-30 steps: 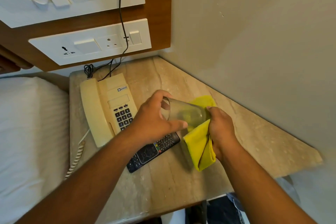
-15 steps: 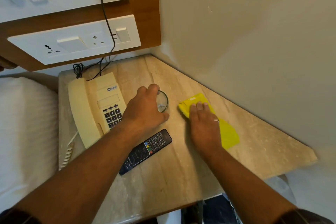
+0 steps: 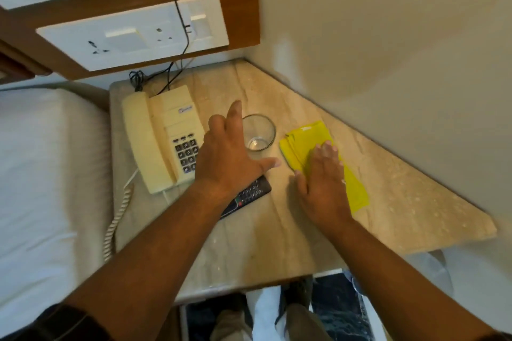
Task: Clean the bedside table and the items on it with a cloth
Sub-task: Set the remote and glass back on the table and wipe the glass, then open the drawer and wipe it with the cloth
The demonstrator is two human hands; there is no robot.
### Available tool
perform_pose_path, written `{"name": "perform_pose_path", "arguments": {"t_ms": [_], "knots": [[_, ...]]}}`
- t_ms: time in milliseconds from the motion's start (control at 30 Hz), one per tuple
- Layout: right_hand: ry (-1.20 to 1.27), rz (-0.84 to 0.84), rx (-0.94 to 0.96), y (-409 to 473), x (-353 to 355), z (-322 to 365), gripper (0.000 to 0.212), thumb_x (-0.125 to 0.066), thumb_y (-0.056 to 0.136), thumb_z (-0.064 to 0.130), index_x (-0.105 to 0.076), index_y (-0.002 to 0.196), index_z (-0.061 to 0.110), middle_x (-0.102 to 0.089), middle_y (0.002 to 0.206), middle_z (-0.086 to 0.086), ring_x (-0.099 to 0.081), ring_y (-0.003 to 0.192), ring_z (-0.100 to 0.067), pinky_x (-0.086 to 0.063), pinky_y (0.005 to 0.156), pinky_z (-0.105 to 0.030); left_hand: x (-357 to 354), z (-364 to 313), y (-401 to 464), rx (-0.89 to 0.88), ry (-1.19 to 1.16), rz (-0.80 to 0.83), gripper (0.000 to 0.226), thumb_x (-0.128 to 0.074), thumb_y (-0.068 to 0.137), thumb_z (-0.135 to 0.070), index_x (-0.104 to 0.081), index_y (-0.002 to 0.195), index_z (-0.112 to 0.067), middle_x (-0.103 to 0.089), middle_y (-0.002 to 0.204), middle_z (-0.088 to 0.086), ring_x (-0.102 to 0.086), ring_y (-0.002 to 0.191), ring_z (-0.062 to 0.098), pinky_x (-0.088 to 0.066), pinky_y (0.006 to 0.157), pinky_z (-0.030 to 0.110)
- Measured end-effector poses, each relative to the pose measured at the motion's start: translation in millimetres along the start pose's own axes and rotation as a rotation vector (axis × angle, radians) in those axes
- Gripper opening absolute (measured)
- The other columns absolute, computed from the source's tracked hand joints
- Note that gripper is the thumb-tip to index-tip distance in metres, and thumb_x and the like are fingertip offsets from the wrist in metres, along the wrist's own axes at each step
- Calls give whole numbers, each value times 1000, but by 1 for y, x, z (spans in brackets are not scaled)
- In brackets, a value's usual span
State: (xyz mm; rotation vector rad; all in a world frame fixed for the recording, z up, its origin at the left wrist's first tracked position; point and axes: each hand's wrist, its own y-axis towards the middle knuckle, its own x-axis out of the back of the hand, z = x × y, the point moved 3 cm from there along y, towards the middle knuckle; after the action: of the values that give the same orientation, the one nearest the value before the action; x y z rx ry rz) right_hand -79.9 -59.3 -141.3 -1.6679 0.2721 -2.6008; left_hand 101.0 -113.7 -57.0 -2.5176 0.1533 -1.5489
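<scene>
A clear drinking glass (image 3: pixel 259 133) stands upright on the beige stone bedside table (image 3: pixel 277 230). My left hand (image 3: pixel 230 155) hovers just left of the glass, fingers spread, holding nothing. To the right of the glass a yellow cloth (image 3: pixel 307 144) lies flat on the table, and my right hand (image 3: pixel 322 183) presses flat on it. A cream corded telephone (image 3: pixel 158 138) sits at the left of the table. A black remote control (image 3: pixel 249 195) lies partly under my left wrist.
A white bed (image 3: pixel 50 174) borders the table on the left. Beige walls (image 3: pixel 388 36) close the back right corner. White switch and socket panels (image 3: pixel 133 33) on wood hang above the phone, with a black cable running down. The table's front edge lies below my forearms.
The glass was held and wiped with the cloth, then set down upright. My left hand has let go of it and opened. My right hand laid the cloth flat on the table.
</scene>
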Motion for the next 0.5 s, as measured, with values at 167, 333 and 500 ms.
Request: {"name": "perform_pose_path", "arguments": {"t_ms": [167, 333, 500], "knots": [[97, 33, 128, -76, -7, 22, 59, -43, 91, 29, -40, 140, -5, -33, 149, -27, -28, 141, -39, -28, 114, -49, -9, 44, -104, 231, -212, -146, 75, -75, 80, -44, -40, 138, -11, -43, 130, 11, -51, 116, 29, -50, 93, 41], [85, 107, 253, -145, -19, 37, 47, -46, 93, 26, -50, 132, 1, -50, 138, -20, -46, 130, -33, -28, 111, -34, -38, 82, -205, 221, -118, 12, 37, -65, 90, -35, -59, 120, -13, -56, 117, 6, -55, 108, 24, -44, 90, 30], [68, 67, 364, -193, -33, 39, 27, -54, 89, 18, -65, 110, 5, -65, 105, -10, -59, 96, -27, -47, 87, -36, -68, 105, -257, 56, -1, 239, 34, -55, 96, -31, -60, 124, -13, -59, 123, 5, -53, 115, 23, -43, 98, 34]]}}
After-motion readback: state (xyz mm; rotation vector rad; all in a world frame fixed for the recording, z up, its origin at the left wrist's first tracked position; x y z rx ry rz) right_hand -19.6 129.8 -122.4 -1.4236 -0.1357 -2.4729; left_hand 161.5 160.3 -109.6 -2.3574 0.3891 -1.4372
